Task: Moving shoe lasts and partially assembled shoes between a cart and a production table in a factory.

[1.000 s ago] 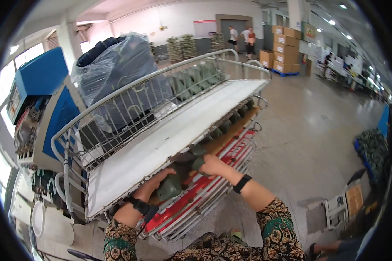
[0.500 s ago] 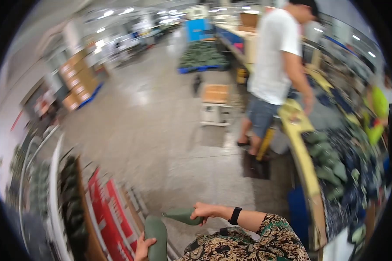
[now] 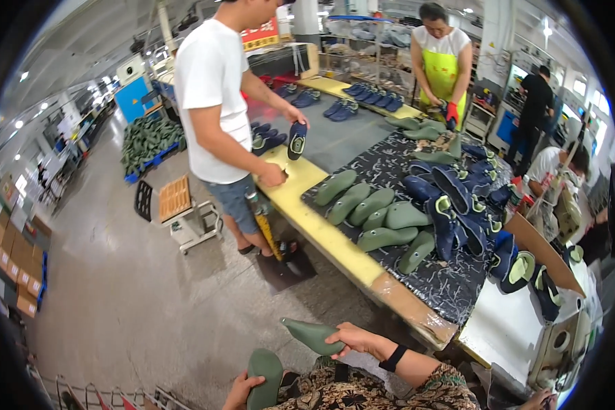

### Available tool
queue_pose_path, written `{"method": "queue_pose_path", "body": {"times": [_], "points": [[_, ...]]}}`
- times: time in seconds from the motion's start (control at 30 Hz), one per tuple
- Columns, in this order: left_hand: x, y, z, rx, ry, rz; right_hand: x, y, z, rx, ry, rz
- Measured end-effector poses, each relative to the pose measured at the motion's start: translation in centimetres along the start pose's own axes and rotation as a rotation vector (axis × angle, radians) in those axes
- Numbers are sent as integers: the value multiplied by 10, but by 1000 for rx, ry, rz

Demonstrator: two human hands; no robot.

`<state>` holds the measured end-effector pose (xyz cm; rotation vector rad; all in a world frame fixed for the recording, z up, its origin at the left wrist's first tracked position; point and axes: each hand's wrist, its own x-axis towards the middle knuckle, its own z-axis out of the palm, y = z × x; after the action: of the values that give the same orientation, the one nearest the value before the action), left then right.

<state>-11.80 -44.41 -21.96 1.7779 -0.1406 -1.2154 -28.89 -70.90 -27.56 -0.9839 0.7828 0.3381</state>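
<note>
The long work table [image 3: 318, 229] runs beyond both hands, ahead and to the right of the grip, its near end crowded by pale equipment and its far part partly hidden behind people. Low to the left of the left hand, only the top wires of a metal rack [image 3: 109, 398] show, the rest cut off by the lower edge. Ahead and to the left of the right hand stands a co-worker [image 3: 212, 102], head cropped at the top. Beyond the right hand, on the table's dark sheet [image 3: 444, 290], lie navy shoes [image 3: 443, 229], overlapping so that several are half covered, and green shoe forms [image 3: 372, 205]. The right-hand form [image 3: 307, 335] slants, its long axis running from the grip up and leftward, narrow tip pointing away to the left; its broad end sits within the closed right hand [image 3: 354, 338], whose palm is out of sight. The left-hand form [image 3: 265, 376] stands nearly lengthwise, rounded broad end pointing away from the body, lower end lost at the edge. The left hand [image 3: 240, 391], itself cropped, grips its side, thumb across the face, remaining fingers hidden behind. A black wristband [image 3: 393, 357] sits behind the right grip.
</note>
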Motion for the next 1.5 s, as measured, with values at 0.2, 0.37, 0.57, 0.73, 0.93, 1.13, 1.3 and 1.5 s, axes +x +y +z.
{"method": "queue_pose_path", "body": {"times": [0.2, 0.37, 0.57, 0.73, 0.93, 1.13, 1.3, 1.5], "points": [[59, 38, 33, -74, -311, -106, -23, -13, -51, 319, 175, -210], [136, 72, 39, 96, -364, -329, -42, -47, -74, 598, 330, -422], [201, 106, 30, 139, -447, -295, -35, -120, -100, 812, 492, -660], [238, 118, 35, 165, -363, -436, -33, -175, -138, 867, 569, -661], [266, 114, 63, 58, -292, -422, -23, -230, -232, 913, 478, -727], [257, 157, 104, 176, -211, -450, -13, -304, -401, 904, 466, -974], [238, 197, 139, 152, -132, -491, -5, -360, -500, 976, 447, -1242], [249, 204, 154, -12, -98, -516, 2, -348, -452, 422, 564, -1003]]}}
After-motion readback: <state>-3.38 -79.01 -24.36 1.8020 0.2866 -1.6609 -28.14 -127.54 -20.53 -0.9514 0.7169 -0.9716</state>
